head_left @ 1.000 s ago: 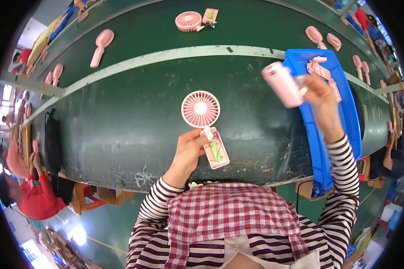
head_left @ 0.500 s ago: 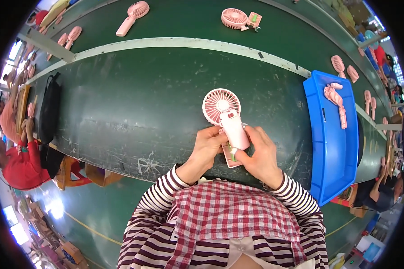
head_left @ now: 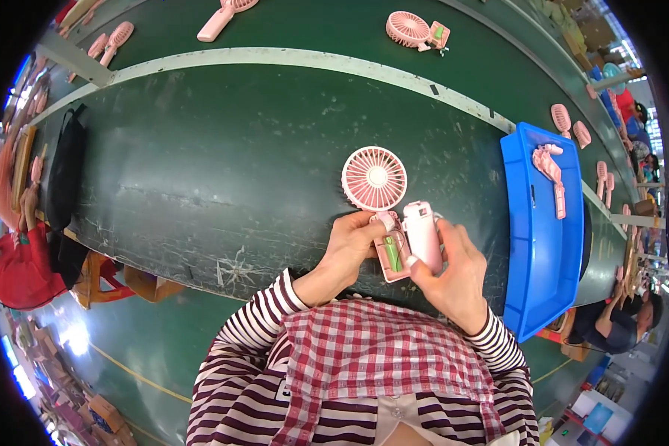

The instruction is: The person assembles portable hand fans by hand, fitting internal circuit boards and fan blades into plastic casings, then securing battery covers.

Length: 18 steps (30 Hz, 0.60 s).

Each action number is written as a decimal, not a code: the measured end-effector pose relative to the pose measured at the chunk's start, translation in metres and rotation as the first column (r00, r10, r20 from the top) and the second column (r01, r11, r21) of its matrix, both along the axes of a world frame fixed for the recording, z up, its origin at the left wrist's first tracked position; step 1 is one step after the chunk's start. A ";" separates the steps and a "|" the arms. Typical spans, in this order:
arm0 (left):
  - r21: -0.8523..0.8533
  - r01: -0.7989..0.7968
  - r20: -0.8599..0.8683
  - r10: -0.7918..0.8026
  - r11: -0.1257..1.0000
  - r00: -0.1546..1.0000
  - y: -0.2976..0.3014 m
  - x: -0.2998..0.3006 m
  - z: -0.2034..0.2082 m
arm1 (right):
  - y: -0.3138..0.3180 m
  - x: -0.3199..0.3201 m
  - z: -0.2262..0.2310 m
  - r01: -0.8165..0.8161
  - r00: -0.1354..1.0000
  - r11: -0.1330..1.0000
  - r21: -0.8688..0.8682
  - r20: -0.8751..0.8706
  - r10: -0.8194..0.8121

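My left hand (head_left: 347, 253) is closed on a pink handheld fan (head_left: 374, 178), pinching it just below its round grille. The fan's handle lies exposed, with a green piece (head_left: 392, 253) and thin wiring inside it. Between the fingers and thumb of my right hand (head_left: 456, 271) is a pale pink handle cover (head_left: 423, 234), upright and just right of the exposed handle. The cover's inner side is hidden from me.
A blue bin (head_left: 546, 245) stands at the right with pink parts (head_left: 550, 171) in it. Beyond a pale rail (head_left: 305, 56) lie more fans, one (head_left: 409, 30) with its handle exposed. A black bag (head_left: 67, 167) rests at the left; co-workers sit on both sides.
The cover has come away from the fan's handle and moved right in my right hand. The green piece and wiring now show. My left hand stays on the fan.
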<state>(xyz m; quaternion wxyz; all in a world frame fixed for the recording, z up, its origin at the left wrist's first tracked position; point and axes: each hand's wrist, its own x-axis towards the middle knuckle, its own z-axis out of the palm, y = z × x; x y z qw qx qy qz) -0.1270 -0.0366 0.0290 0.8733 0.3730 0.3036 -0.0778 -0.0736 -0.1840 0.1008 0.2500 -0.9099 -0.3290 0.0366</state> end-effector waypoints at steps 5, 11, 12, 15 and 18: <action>-0.130 -0.063 -0.004 0.063 0.989 0.998 0.000 0.002 -0.005 | 0.007 -0.007 -0.002 -0.050 0.999 0.997 -0.052 0.002 0.050; -0.134 -0.063 0.005 0.065 0.989 0.998 0.001 0.003 0.005 | 0.017 -0.007 -0.011 -0.116 0.993 0.991 -0.073 -0.014 0.115; -0.134 -0.066 0.004 0.067 0.989 0.998 0.001 0.003 0.004 | 0.018 -0.007 -0.012 -0.116 0.993 0.991 -0.071 -0.012 0.115; -0.134 -0.072 0.003 0.073 0.988 0.997 0.001 0.003 0.004 | 0.019 -0.008 -0.015 -0.122 0.993 0.991 -0.063 -0.009 0.122; -0.147 -0.061 -0.009 0.061 0.987 0.998 0.001 0.003 0.001 | 0.019 -0.008 -0.019 -0.133 0.991 0.989 -0.060 0.004 0.134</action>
